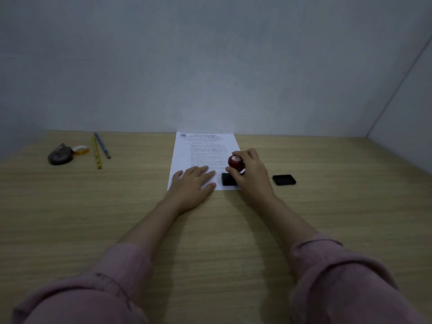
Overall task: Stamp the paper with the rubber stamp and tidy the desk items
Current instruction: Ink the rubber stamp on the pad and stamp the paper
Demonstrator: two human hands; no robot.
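The right hand (251,170) gripped the red-knobbed rubber stamp (236,162); its black base met the paper (203,146). The left hand (195,183), flat and open, pressed the sheet beside it. The wooden desk (210,230) met a grey wall (210,66).

Single head-worn wide-angle view, looking forward and down along both forearms across a wooden desk (70,206) toward the near grey wall (210,66).

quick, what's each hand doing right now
Left hand: open, flat on the paper.
Right hand: closed on the rubber stamp.
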